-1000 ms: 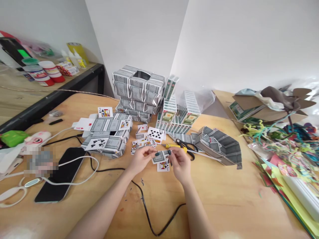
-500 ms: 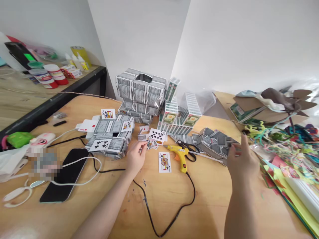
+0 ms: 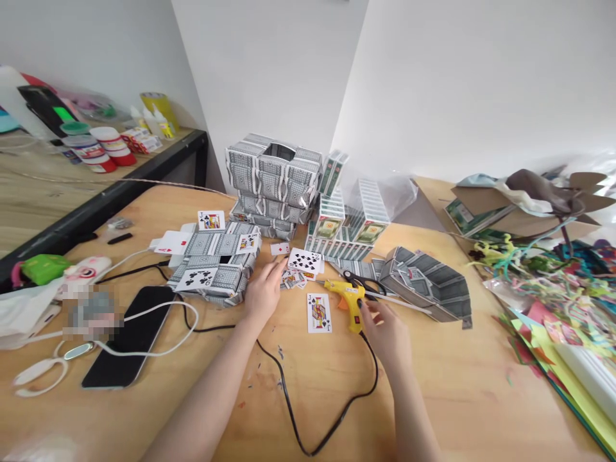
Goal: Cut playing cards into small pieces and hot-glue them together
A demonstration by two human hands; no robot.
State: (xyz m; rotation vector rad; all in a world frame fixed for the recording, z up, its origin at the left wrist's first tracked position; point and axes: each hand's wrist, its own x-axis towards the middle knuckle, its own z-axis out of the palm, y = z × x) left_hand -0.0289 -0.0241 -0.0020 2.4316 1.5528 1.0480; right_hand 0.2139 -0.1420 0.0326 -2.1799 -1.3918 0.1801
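My left hand (image 3: 264,292) rests over the table beside a group of playing cards, its fingers stretched forward; whatever lies under them is hidden. Right by its fingertips are a black-spotted number card (image 3: 303,259) and a small cut card with a red diamond (image 3: 280,248). My right hand (image 3: 386,333) is at the handle of a yellow glue gun (image 3: 353,298), fingertips at its right side and not closed round it. The gun lies on the table, with a jack card (image 3: 319,313) to its left and black scissors (image 3: 370,285) behind it.
A block of grey-backed cards (image 3: 214,260) lies left, a taller card structure (image 3: 274,176) behind. Stacked card boxes (image 3: 346,224) and a curved card piece (image 3: 426,282) stand right. The gun's black cord (image 3: 337,417) loops in front. A phone (image 3: 128,337) and white cable lie left.
My right hand has moved left from the curved card piece to the glue gun's handle. My left hand's fingers have reached forward, covering a small folded card that was visible before.
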